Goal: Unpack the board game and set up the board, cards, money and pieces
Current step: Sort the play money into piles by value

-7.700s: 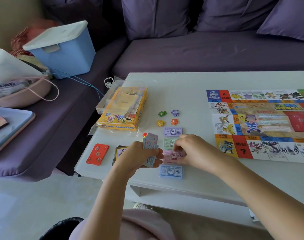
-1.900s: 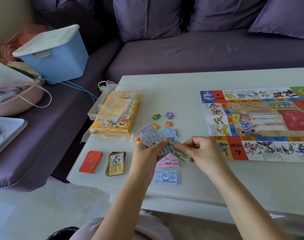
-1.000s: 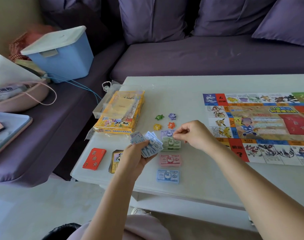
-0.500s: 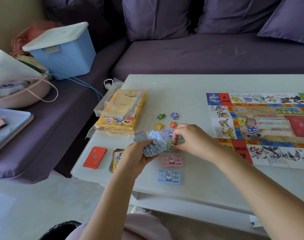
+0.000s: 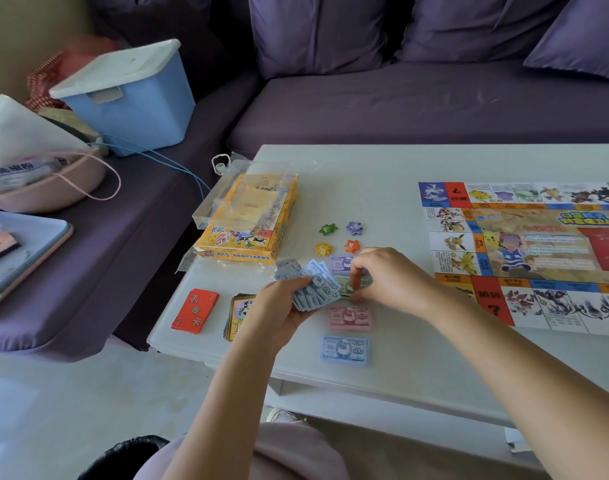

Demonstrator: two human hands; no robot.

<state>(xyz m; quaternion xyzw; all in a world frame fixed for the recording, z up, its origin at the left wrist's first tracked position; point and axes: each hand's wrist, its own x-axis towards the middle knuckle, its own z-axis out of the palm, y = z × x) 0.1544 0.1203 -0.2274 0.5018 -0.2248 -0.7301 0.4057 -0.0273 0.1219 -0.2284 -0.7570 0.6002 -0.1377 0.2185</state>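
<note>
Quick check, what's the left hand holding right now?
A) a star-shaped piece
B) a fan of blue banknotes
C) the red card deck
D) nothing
B: the left hand grips a fan of blue banknotes, while the red card deck lies on the table apart from both hands.

White table (image 5: 382, 174). At right, board (image 5: 538, 251). At left, box (image 5: 247, 223), beside it four star pieces (image 5: 353, 227). Near front: money piles (image 5: 349, 317), red cards (image 5: 195, 310), dark deck (image 5: 239, 315).
</note>
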